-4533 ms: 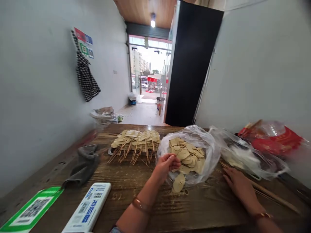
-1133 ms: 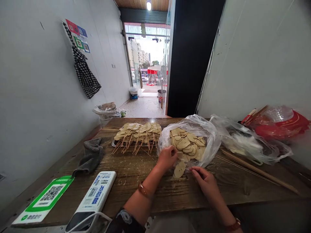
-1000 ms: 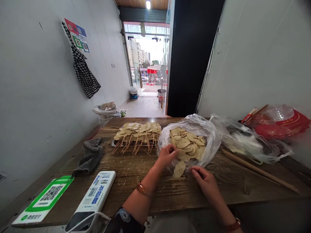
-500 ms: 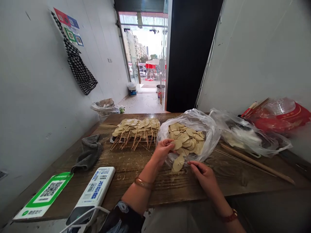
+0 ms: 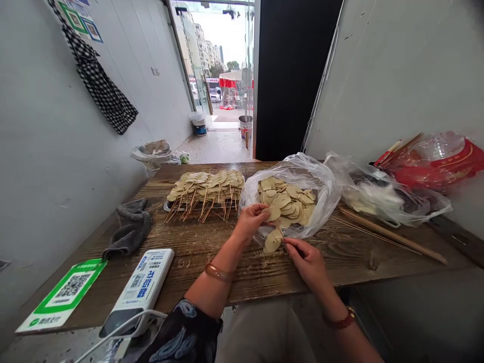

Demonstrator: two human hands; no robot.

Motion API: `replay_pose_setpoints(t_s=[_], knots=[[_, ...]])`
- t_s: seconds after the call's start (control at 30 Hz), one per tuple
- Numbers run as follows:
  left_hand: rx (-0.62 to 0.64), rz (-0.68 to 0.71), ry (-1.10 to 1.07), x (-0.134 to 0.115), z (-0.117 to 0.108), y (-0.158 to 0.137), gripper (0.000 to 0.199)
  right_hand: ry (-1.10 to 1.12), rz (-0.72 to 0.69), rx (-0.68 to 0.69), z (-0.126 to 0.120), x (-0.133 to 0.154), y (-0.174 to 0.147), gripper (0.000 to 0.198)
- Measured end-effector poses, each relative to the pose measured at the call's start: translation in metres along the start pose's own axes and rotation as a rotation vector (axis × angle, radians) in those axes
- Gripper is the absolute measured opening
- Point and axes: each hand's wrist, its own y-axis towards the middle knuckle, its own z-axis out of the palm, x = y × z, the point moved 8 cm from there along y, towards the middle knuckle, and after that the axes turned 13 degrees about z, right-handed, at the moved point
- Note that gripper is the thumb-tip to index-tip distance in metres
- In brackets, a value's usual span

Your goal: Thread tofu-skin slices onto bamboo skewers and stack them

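Observation:
My left hand (image 5: 251, 222) pinches a thin, pale beige round slice (image 5: 273, 214) at the near left edge of an open clear plastic bag (image 5: 327, 201). Inside the bag lies a heap of similar slices (image 5: 289, 201). Below and to the right, my right hand (image 5: 308, 258) is closed, its thumb and fingertips on a thin wooden skewer (image 5: 281, 238). A few threaded slices (image 5: 272, 243) hang by that skewer, just above the table and left of my fingertips. Left of the bag, many filled skewers (image 5: 212, 189) are stacked on a metal tray (image 5: 168, 205), sticks toward me.
Bare skewers (image 5: 393, 236) lie on the wooden table (image 5: 204, 252) at right, near another plastic bag (image 5: 381, 196) and a red package (image 5: 442, 161). At left are a grey cloth (image 5: 130, 229), a white device with a cable (image 5: 139, 282) and a QR card (image 5: 62, 297).
The camera view has tilted down and shifted slightly, so the scene sits higher in the picture. My right hand with the skewer has come a little nearer my left hand, which still pinches the slice.

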Motion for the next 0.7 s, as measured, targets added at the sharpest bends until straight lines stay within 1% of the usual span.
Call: replay_pose_setpoints(t_s=[0.13, 0.4, 0.7], knots=[[0.025, -0.005, 0.023, 0.0002, 0.0027, -0.0006, 0.042, -0.003, 0.007, -0.013, 0.0004, -0.0023, 0.0012, 0.024], [0.026, 0.025, 0.018, -0.0034, 0.0042, -0.0006, 0.040, -0.026, 0.006, -0.019, 0.0019, -0.0022, 0.0017, 0.025], [0.011, 0.088, 0.100, -0.0071, 0.0011, 0.0019, 0.028, -0.034, 0.006, -0.022, 0.0018, -0.0053, 0.0024, 0.025]])
